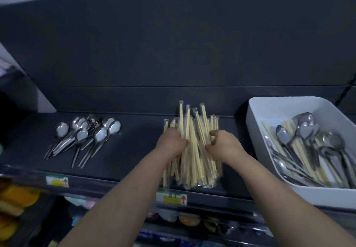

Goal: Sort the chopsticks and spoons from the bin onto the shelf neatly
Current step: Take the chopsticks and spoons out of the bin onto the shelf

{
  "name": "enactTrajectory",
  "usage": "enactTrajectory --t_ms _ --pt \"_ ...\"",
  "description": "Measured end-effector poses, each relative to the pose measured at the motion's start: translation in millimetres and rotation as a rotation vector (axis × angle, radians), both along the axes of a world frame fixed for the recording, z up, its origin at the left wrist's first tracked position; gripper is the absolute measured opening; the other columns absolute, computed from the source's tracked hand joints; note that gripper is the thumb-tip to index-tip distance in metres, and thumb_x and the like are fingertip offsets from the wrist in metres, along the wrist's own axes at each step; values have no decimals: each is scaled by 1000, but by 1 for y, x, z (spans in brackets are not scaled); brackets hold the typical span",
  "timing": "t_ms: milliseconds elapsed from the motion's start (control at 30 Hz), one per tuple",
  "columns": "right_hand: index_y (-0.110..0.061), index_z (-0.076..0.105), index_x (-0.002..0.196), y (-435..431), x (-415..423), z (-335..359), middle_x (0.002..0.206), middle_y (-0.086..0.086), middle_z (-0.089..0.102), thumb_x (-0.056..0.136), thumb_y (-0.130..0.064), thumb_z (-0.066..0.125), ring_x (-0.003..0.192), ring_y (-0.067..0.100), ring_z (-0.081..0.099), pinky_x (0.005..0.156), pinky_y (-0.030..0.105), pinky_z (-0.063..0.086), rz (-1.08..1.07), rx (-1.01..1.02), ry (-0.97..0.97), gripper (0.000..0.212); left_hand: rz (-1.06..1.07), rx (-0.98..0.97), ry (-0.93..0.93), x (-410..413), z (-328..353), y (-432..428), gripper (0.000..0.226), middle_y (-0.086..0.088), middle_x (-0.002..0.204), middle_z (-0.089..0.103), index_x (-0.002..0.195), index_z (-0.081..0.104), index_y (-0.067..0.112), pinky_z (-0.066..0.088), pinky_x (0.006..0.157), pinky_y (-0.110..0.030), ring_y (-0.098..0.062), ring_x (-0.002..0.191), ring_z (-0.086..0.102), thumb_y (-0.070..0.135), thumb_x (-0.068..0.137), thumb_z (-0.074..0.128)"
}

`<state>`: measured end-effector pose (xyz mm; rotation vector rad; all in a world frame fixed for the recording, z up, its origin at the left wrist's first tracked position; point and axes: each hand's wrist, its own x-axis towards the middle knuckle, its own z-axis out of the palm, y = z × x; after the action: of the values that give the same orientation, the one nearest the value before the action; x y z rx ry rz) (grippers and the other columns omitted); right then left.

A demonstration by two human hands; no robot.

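The left grip (173, 142) and right grip (224, 144) clasp a pile of wrapped chopsticks (194, 162) from either side on the dark shelf (134, 150), between loose spoons (84, 136) and the white bin (269, 106). The shelf-edge label (171, 198) shows a red arrow; its writing is unreadable.

Price label (57, 181), second label (171, 197); blurred colourful packages (17, 194) below; dark back panel (173, 44).

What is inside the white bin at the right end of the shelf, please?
Metal spoons and pale chopsticks lie tangled together in the white bin. The floor beneath the heap is covered, so anything lower cannot be seen.
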<state>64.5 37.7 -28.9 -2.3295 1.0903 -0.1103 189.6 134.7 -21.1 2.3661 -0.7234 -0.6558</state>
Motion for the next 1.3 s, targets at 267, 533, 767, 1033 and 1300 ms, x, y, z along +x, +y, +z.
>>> enactTrajectory --t_ms 267,533,767,1033,1300 --pt "-25 63 118 25 9 -5 113 2 65 96 -35 45 104 25 60 73 30 45 -56 -242 97 30 -170 134 -256 22 -11 10 16 0 103 59 105 56 18 52 80 -34 -21 94 59 26 92 61" --pt "-26 72 98 11 -50 14 93 2 67 88 -16 52 95 30 56 67 33 39 -171 -637 -23 24 -310 -196 -219 -14 8 -25 23 7 110 69 107 68 29 52 90 -32 -17 103 64 20 90 57" --pt "-31 69 111 -34 -127 19 109 1 67 90 -20 51 103 27 60 73 31 43 -297 -566 58 30 -427 -306 -202 -86 25 -79 18 9 98 70 101 70 26 54 85 -33 -15 95 65 18 89 61" --pt "-30 69 103 -91 -202 14 107 4 69 87 -18 51 99 29 64 77 33 51 -315 -332 219 27 -432 -298 -211 -153 20 -133 26 3 113 66 113 67 20 51 85 -28 -16 101 62 15 92 52" --pt "-19 69 101 -122 -183 1 102 2 67 80 -29 69 94 23 63 77 30 51 40 -159 371 24 -306 -244 -285 -166 11 -150 26 -2 111 67 112 67 16 53 82 -31 -19 101 61 13 91 52"
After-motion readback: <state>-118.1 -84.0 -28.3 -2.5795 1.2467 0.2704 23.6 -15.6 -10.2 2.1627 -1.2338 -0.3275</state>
